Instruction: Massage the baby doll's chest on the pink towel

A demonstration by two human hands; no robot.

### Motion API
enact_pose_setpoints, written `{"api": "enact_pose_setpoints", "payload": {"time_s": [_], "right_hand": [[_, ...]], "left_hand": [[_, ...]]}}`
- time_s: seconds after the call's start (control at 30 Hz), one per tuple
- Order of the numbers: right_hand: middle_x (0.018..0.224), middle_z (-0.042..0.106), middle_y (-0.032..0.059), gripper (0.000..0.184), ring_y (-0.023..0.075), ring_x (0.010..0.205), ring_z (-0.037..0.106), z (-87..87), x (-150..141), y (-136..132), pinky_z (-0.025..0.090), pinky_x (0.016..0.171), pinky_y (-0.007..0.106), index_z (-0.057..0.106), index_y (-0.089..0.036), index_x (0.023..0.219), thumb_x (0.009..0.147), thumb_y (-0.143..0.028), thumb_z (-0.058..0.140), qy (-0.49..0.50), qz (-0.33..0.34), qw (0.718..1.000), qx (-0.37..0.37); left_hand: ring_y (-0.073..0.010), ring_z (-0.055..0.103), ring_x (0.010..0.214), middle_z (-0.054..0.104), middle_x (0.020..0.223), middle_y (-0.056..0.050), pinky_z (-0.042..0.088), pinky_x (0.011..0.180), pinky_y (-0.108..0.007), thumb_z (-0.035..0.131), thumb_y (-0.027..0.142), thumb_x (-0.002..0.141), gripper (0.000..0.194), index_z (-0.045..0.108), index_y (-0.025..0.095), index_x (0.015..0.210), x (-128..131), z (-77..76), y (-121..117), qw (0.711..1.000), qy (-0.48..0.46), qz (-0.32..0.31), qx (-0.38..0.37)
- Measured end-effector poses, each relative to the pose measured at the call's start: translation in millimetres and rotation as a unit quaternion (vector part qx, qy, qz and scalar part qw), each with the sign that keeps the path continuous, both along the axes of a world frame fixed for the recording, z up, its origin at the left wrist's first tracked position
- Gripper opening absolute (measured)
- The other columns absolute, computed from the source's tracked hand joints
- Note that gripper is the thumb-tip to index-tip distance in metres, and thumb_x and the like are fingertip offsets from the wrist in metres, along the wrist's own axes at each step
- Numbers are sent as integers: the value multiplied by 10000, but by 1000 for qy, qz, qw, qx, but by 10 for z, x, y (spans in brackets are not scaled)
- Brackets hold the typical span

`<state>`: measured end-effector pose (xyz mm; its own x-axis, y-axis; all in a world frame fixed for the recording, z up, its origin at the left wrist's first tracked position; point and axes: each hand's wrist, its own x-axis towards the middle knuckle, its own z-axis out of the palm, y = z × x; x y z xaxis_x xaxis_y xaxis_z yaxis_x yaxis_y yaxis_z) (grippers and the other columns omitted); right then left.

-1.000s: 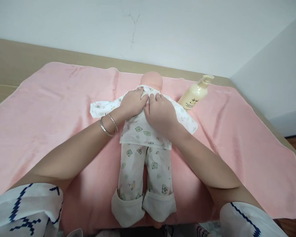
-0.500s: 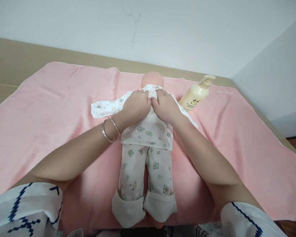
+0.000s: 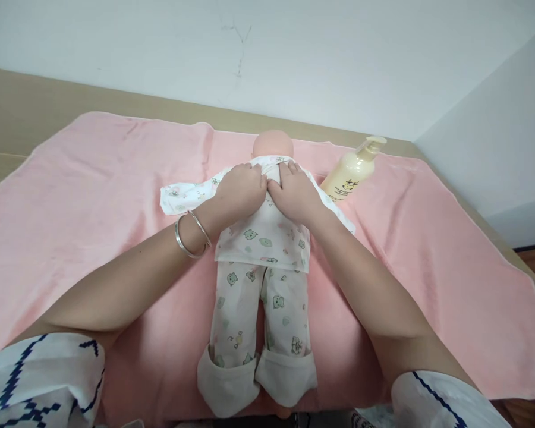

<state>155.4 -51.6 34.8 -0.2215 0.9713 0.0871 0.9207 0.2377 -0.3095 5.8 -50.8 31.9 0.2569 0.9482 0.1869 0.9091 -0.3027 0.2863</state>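
Note:
A baby doll (image 3: 273, 142) in a printed white shirt (image 3: 267, 238) and printed white trousers (image 3: 236, 309) with turned-up cuffs lies on a pink blanket (image 3: 129, 154). Only the smooth top of its head shows; no face is visible. My left hand (image 3: 243, 193), with two silver bangles at the wrist, rests on the upper left of the shirt, fingers pointing toward the head. Beside it my right hand (image 3: 294, 193) lies flat on the upper right, its fingers stretched out and thumb apart. The two thumbs nearly meet at the middle of the shirt.
A cream pump bottle (image 3: 350, 172) leans to the right of the doll, close to its sleeve. The blanket covers a wooden surface (image 3: 27, 89) that meets a white wall (image 3: 160, 47) at the back.
The whole view has shifted slightly, so everything sits a little further left. Both hands keep their place on the shirt, with hardly any visible movement.

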Motion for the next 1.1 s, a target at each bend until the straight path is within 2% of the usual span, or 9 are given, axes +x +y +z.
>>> {"api": "enact_pose_setpoints", "payload": {"time_s": [0.13,0.27,0.43,0.53,0.63,0.73,0.83,0.97,1.1], "right_hand": [[1728,397,301,657,433,1639,365,-29,104,70,379,1290,641,466,-30,1562,1078,-459,350,6,36,999,8],[1751,360,302,700,426,1658,340,12,145,58,371,1302,615,399,-22,1634,1106,-476,326,-27,62,998,-9],[1466,636,329,592,435,1400,604,117,-15,-171,497,1158,555,522,45,1518,1118,-315,276,-142,67,987,47],[1283,705,317,511,418,1219,685,188,-112,-324,548,1015,512,631,29,1365,1076,-181,266,-208,102,970,68],[1183,735,275,477,386,1127,716,213,-123,-329,563,953,488,690,-26,1252,1030,-110,275,-199,101,973,51],[1369,699,281,513,399,1290,674,144,-70,-181,547,1081,528,649,-24,1366,1082,-217,268,-122,57,991,29],[1671,479,307,629,424,1596,435,13,-19,-17,390,1291,606,463,25,1581,1102,-347,295,-43,21,998,31],[1715,446,269,656,409,1643,380,-97,-2,61,318,1339,641,466,-20,1601,1075,-390,337,15,8,999,36],[1740,418,248,689,389,1667,347,-96,-11,43,258,1386,606,446,-22,1626,1055,-400,365,37,-5,999,28]], "left_hand": [[-323,727,1007,765,1087,-166,573,945,-458,392,188,1015,317,707,175,991,-28,45,0,999,-1,-1,-34],[-306,717,1184,770,1305,-142,541,1090,-455,330,312,1069,441,741,193,1175,-88,-34,145,997,-67,-15,-43],[-339,669,1322,731,1405,-183,493,1175,-494,305,368,1077,544,666,161,1429,-38,-191,222,996,-76,35,-22],[-329,673,1285,755,1338,-154,495,1158,-478,345,324,1056,487,690,210,1380,12,-262,188,994,-86,66,23],[-327,675,1264,764,1312,-140,500,1140,-472,366,313,1049,452,717,225,1320,27,-293,162,992,-106,65,34],[-329,673,1247,771,1284,-141,502,1136,-480,363,332,1057,450,726,223,1300,22,-300,158,990,-117,65,36],[-320,658,1270,765,1299,-131,490,1160,-478,367,327,1054,463,708,227,1352,19,-303,158,989,-125,70,37],[-317,650,1272,756,1288,-125,489,1163,-475,371,341,1053,452,722,230,1314,24,-299,151,989,-122,74,31],[-324,646,1276,752,1305,-132,484,1170,-485,370,346,1054,456,723,221,1314,27,-282,142,989,-123,73,27]]}}
